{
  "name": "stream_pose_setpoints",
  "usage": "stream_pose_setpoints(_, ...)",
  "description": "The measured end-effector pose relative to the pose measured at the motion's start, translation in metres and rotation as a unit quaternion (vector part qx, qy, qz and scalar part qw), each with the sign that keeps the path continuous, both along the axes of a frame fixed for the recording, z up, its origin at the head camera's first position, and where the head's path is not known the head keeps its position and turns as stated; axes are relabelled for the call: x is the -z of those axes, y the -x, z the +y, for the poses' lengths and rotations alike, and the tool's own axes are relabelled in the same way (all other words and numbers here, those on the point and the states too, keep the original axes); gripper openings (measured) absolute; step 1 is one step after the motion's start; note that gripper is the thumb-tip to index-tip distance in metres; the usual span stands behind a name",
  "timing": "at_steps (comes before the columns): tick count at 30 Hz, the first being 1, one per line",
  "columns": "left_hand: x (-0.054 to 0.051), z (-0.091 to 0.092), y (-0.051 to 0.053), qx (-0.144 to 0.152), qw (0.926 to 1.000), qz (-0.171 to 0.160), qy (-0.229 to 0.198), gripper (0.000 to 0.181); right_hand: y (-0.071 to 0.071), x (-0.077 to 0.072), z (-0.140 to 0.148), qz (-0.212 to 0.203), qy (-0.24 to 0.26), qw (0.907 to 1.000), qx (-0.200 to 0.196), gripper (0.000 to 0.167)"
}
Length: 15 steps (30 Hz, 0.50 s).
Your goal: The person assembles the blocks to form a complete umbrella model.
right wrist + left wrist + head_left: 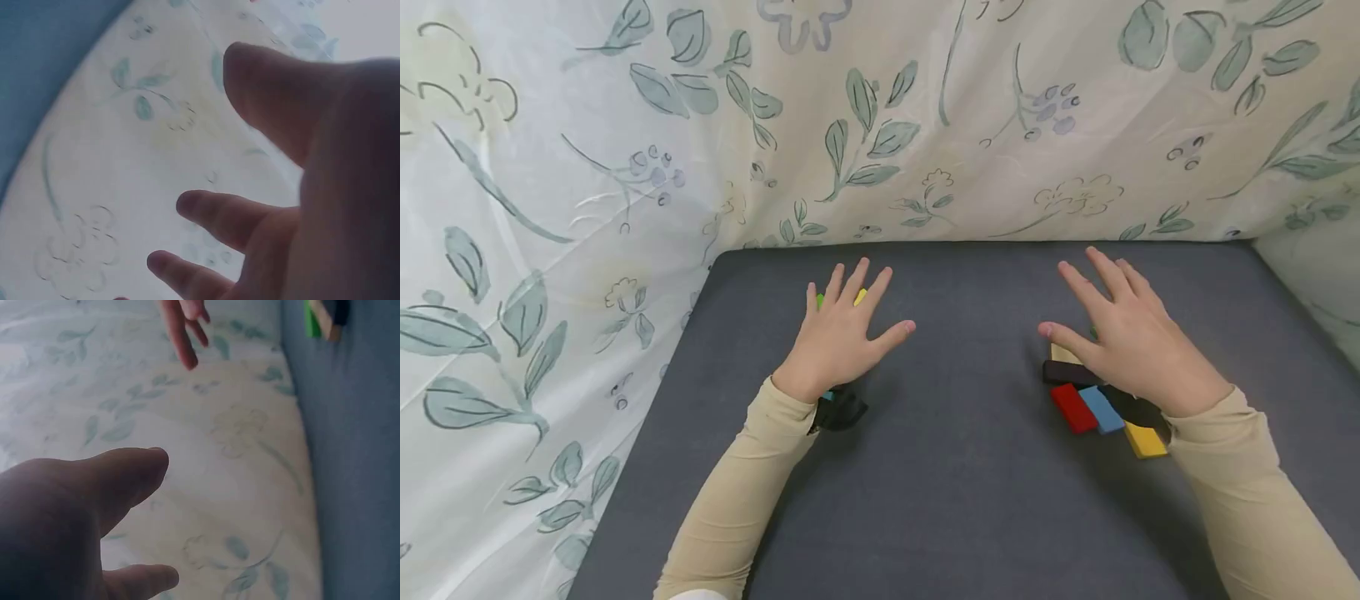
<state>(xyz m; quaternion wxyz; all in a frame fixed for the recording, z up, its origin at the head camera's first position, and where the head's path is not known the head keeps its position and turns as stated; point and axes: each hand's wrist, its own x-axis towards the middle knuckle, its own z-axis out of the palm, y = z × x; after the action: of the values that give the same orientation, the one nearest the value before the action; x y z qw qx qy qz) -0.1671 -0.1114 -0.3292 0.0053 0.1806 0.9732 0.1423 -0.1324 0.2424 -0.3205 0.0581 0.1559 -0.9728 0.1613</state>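
Note:
Above the dark table, the left hand (838, 340) is spread with nothing in it; bits of a green piece (820, 300) and a yellow piece (861, 297) show behind its fingers. The right hand (1131, 333), also spread and holding nothing, hangs over a group of blocks. Around it show a red block (1073, 408), a blue block (1102, 410), a yellow block (1146, 441), a black block (1067, 372) and a pale block (1063, 354); the hand and wrist hide the others. Both wrist views show spread fingers: left hand (81, 500), right hand (300, 187).
The dark table (955, 500) reaches back to a hanging cloth (970, 167) printed with leaves and flowers, which also runs down the left side. In the left wrist view, a green block (312, 320) and a wooden one (326, 322) lie at the top right.

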Motion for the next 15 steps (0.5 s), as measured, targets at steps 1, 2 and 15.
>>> stream_pose_setpoints(1,0.003,0.000,-0.001,0.007,1.0000,-0.003,0.001,0.083,-0.001,0.003,0.000,-0.001,-0.001,1.0000,-0.004,0.086)
stream_pose_setpoints(2,0.006,0.001,-0.001,0.014,0.9999,-0.006,0.000,0.082,-0.002,0.006,0.001,-0.004,-0.004,1.0000,-0.007,0.086)
stream_pose_setpoints(15,0.047,0.005,-0.010,0.064,0.9979,0.005,-0.003,0.077,-0.020,0.040,0.007,-0.035,-0.032,0.9988,-0.008,0.074)
